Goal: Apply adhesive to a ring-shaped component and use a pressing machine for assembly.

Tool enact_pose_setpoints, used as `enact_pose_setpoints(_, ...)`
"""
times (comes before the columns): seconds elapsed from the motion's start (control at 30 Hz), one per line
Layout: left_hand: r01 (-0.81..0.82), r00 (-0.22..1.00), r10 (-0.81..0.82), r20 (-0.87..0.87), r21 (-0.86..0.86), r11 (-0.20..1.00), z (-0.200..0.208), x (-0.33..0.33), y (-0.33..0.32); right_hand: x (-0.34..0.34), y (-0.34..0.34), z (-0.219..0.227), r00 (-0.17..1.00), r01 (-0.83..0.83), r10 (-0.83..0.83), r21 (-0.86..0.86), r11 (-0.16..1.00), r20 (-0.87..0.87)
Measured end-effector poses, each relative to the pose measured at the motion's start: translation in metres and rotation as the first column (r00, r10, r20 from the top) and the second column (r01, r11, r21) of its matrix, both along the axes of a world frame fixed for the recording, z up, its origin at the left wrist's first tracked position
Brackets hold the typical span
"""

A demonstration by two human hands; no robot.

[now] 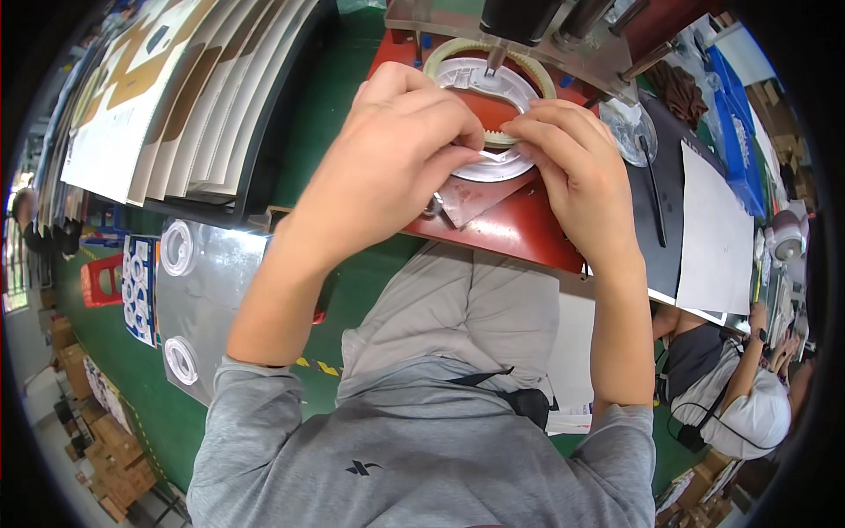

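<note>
**Bimanual Contact, Upper Centre of Frame**

I locate the white ring at upper centre, above the red table and below the black spindle. The cream toothed band shows outside the ring's far wall; at the near side, its teeth appear between my fingertips.

1. Placement: in my judgement, the ring's near rim faces me so that both hands can reach it beside the spindle.
2. Hold: the left hand and right hand bring curled fingers and thumbs to that rim. I cannot tell whether either pinches the band or merely presses it. The paired contact probably steadies the work from two sides.
3. Pose: my left forearm slants up and right; my right forearm rises nearly vertical. Both hands angle inward, fingertips nearly meeting.
</note>
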State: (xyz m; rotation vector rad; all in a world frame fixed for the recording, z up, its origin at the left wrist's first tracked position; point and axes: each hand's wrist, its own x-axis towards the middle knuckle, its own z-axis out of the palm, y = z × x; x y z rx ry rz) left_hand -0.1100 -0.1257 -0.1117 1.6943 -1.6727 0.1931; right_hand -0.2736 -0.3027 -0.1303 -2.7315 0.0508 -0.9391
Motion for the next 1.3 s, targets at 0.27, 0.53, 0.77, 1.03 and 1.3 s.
enact_pose_setpoints(0.27,0.092,0.992,-0.08,-0.096,0.128,0.988,0.008,0.019,0.021,0.004,0.021,-0.001,0.999,0.021,-0.024,0.079,0.997,0.04)
enact_pose_setpoints(0.53,0.121,0.983,-0.085,-0.162,0.23,0.966,0.004,0.03,0.019,0.013,0.032,-0.004,0.991,0.07,-0.08,0.092,0.993,0.11)
enact_pose_setpoints(0.77,0.198,0.972,-0.163,-0.169,0.221,0.955,-0.001,0.045,0.009,0.013,0.029,0.001,0.995,0.078,-0.081,0.047,0.996,0.059)
enact_pose_setpoints(1.03,0.007,0.993,-0.01,0.117,0.028,1.0,-0.018,0.016,0.033,0.012,0.026,-0.002,0.997,0.062,-0.063,0.024,0.998,0.036)
enact_pose_setpoints(1.3,-0.033,0.998,0.034,-0.057,0.017,0.999,-0.024,0.006,0.041,0.012,0.031,0.002,0.999,0.046,-0.045,-0.031,0.998,0.015)
